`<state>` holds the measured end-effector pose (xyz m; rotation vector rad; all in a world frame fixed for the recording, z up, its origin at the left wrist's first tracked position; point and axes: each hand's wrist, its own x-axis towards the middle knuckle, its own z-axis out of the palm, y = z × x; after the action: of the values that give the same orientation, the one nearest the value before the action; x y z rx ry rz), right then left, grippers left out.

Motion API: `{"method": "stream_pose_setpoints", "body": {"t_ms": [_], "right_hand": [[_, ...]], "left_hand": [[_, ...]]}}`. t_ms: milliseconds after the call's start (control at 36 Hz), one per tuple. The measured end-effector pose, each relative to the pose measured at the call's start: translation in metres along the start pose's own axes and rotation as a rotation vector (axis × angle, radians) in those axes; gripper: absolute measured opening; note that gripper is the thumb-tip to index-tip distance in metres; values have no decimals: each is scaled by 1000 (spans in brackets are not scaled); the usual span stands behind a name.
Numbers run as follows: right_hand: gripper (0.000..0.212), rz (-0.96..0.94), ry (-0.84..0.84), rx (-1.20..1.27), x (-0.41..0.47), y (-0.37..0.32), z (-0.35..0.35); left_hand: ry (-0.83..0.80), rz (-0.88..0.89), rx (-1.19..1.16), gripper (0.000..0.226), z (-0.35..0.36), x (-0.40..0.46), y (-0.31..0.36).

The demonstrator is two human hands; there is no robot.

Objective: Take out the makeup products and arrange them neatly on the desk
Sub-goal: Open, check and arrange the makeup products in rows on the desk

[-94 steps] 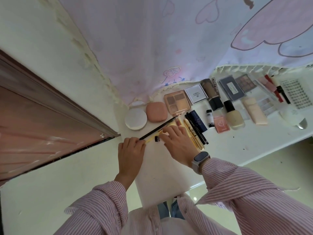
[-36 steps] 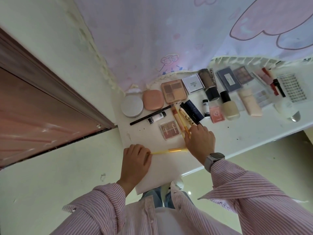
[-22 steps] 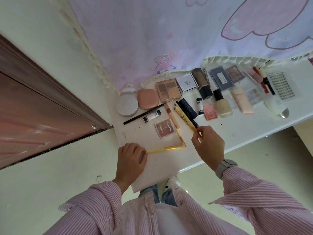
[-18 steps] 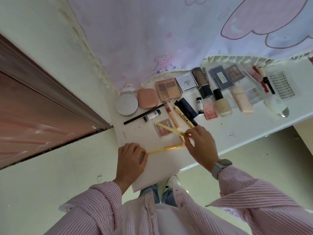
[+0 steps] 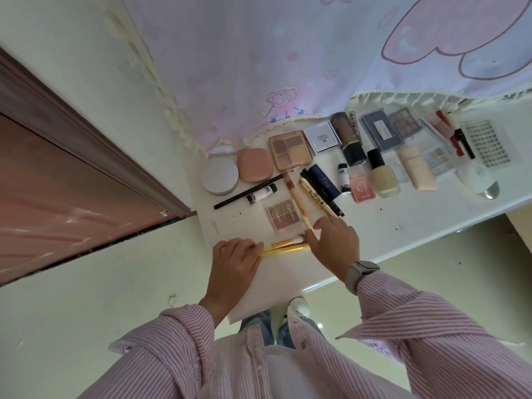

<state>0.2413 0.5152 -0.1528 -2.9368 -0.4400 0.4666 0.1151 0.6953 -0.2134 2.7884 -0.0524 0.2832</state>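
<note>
Two yellow-handled brushes lie side by side across the near part of the white desk. My left hand grips their left ends with curled fingers. The fingers of my right hand are loosely extended and touch the bristle ends of the brushes. Just beyond lie a small blush palette, a peach stick, a gold mascara, a black pencil and a small white tube. Further back are a round white compact, a pink compact and an eyeshadow palette.
More products run in rows to the right: a white square box, a foundation bottle, a navy palette and a lash tray. A pink printed cloth hangs behind the desk. A brown door stands on the left.
My right hand picked a second yellow brush from the row and laid it alongside the first one that my left hand holds. The camera view shifted slightly.
</note>
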Motion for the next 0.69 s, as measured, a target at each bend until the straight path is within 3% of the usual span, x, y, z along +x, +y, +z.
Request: {"method": "stream_pose_setpoints", "body": {"t_ms": [194, 417, 528, 695], "right_hand": [[14, 125, -112, -71, 14, -7, 1], [7, 110, -120, 90, -12, 28, -16], [8, -46, -16, 122, -19, 32, -24], [6, -426, 87, 47, -1, -1, -18]], "left_hand": [[14, 1, -6, 29, -1, -4, 0], [-1, -26, -19, 35, -1, -6, 3], [23, -26, -20, 27, -1, -3, 3], [87, -62, -5, 15, -4, -2, 6]]}}
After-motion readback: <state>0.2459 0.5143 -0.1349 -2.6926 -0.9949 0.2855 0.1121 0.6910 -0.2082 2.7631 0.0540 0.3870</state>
